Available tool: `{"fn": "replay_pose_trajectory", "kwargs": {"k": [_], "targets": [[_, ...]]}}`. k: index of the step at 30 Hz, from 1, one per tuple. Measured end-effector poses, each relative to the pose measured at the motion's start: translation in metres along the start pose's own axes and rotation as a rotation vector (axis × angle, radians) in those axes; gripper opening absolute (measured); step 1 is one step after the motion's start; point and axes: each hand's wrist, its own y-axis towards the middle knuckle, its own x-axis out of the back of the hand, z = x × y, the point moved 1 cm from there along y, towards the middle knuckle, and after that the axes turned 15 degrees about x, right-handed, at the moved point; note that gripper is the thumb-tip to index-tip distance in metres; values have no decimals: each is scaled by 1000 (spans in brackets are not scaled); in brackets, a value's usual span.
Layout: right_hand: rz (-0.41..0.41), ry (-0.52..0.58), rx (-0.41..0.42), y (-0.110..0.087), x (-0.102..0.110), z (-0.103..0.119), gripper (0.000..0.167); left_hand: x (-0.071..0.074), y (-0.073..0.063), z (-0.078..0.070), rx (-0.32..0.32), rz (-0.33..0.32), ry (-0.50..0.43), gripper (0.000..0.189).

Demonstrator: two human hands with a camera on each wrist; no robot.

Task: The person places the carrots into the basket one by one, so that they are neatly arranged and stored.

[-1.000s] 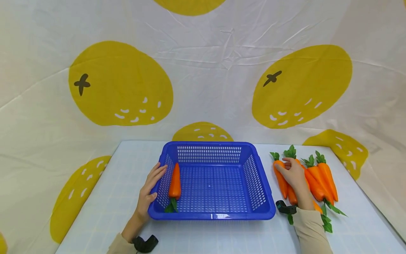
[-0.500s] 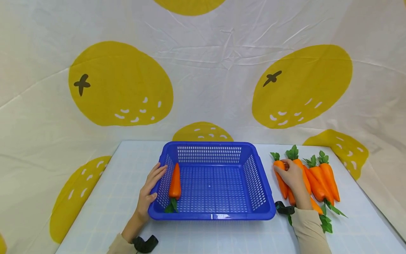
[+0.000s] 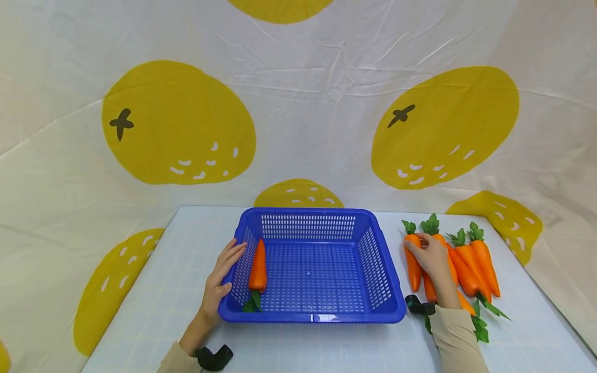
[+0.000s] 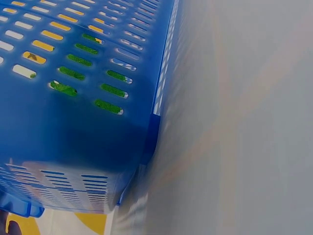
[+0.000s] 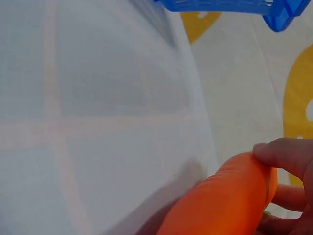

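My left hand [image 3: 217, 285] rests against the left rim of a blue plastic basket [image 3: 298, 317], its fingers fairly straight. The basket's slotted wall [image 4: 88, 132] fills much of the left wrist view, with green leaves showing through the slots. Inside, along the left side, lies one orange carrot [image 3: 258, 269], leaves toward the front. Over on the right, my right hand [image 3: 434, 259] pinches the leftmost carrot [image 3: 413, 267] of a group near its leafy end. The right wrist view shows the thumb [image 5: 279, 152] on that carrot's thick end, fingers on the far side.
Several more carrots [image 3: 485, 264] lie close together under and right of my right hand, leaves pointing both ways. The pale table [image 3: 154, 290] reaches back to a white cloth [image 3: 312, 129] printed with yellow fruit.
The leaves and thick end of the pinched carrot have shifted a little right, so it lies straighter. The carrots beside it moved slightly right earlier. My left hand and the basket have stayed put.
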Motion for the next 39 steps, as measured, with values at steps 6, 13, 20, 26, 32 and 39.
{"fn": "replay_pose_trajectory", "kwargs": {"k": [6, 13, 20, 26, 32, 39], "targets": [[-24, -16, 32, 0, 10, 8, 66, 0, 1, 0, -8, 4, -5, 57], [-42, 25, 42, -2, 21, 24, 63, -1, 1, 0, -7, 2, 0, 56], [-2, 122, 14, -5, 34, 40, 69, 0, 0, 0, -3, -2, 3, 56], [12, 189, 16, -10, 44, 55, 69, 1, 0, -1, 4, -3, 1, 57], [-8, 228, 22, -14, 50, 74, 68, 1, 0, -1, -6, -1, -4, 57], [-45, 258, 47, -21, 57, 93, 64, 1, 0, 0, -10, -3, -7, 57]]}}
